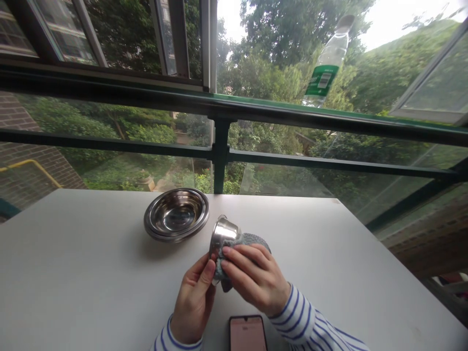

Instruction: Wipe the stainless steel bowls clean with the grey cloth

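Tilted on its side above the table, a small shiny metal bowl (227,231) is held between both hands. My left hand (195,297) pinches its rim from the left, thumb toward me. Against the bowl's outer side, my right hand (256,278) presses a grey-green cloth (256,239) with its fingers closed over it. Part of the cloth spreads out behind the right fingers. The lower part of the bowl is hidden by the cloth and fingers.
Nested metal bowls (177,214) stand on the white table (98,273) at back left. A phone (247,333) lies close to me at the front edge of view. Beyond runs a dark green railing (146,105), with a plastic bottle (327,63) on it at right.
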A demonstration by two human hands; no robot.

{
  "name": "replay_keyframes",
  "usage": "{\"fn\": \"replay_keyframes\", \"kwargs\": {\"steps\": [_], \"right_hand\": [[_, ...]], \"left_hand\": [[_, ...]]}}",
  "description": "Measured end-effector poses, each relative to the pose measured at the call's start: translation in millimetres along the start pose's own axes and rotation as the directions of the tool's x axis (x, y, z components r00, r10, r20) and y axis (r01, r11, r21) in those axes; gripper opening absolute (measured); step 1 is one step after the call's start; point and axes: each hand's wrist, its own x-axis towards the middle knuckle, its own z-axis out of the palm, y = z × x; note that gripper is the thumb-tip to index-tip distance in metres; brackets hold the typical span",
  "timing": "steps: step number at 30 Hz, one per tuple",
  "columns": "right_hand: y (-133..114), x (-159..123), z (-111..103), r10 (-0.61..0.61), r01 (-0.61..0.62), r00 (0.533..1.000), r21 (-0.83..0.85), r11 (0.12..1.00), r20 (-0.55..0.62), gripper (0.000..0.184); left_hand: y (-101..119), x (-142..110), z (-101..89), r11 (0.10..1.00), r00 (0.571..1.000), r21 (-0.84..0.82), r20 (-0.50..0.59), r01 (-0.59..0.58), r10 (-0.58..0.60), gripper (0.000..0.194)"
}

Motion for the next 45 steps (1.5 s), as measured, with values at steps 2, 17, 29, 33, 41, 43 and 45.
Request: {"fn": "replay_keyframes", "kwargs": {"steps": [2, 17, 29, 33, 41, 43, 45], "right_hand": [[4.5, 0.4, 0.0, 0.153, -0.149, 0.987, 0.074, 0.986, -0.041, 0.033], [-4.7, 14.7, -9.5, 0.299, -0.293, 0.954, 0.167, 0.941, -0.009, 0.030], [-9.3, 14.8, -7.1, 0.259, -0.249, 0.965, 0.185, 0.951, -0.036, 0.031], [5.1, 12.0, -6.3, 0.514, -0.472, 0.857, 0.336, 0.815, -0.040, 0.029], [14.9, 6.9, -3.9, 0.694, -0.618, 0.719, 0.467, 0.632, 0.013, 0.026], [7.3, 10.1, -8.0, 0.586, -0.534, 0.810, 0.390, 0.750, -0.018, 0.028], [0.1, 13.0, -11.2, 0.433, -0.412, 0.901, 0.293, 0.863, -0.008, 0.031]], "left_hand": [[-2.9, 0.1, -1.3, 0.999, 0.998, 0.034, 0.055, -0.005, 0.003, 0.020], [-4.6, -2.3, -10.2, 0.992, 0.987, 0.122, 0.160, -0.011, -0.009, 0.025], [-4.5, -1.4, -16.1, 0.990, 0.990, 0.140, 0.141, -0.027, 0.007, 0.024], [-2.2, -1.0, -12.7, 0.993, 0.978, 0.121, 0.207, 0.002, -0.027, 0.022], [3.3, -2.6, -10.9, 0.999, 0.982, 0.034, 0.190, 0.014, -0.020, 0.016], [2.2, -3.2, -9.1, 0.999, 0.979, 0.043, 0.203, 0.027, -0.035, 0.018], [0.6, -3.3, -7.5, 0.998, 0.978, 0.057, 0.203, 0.038, -0.048, 0.020]]}}
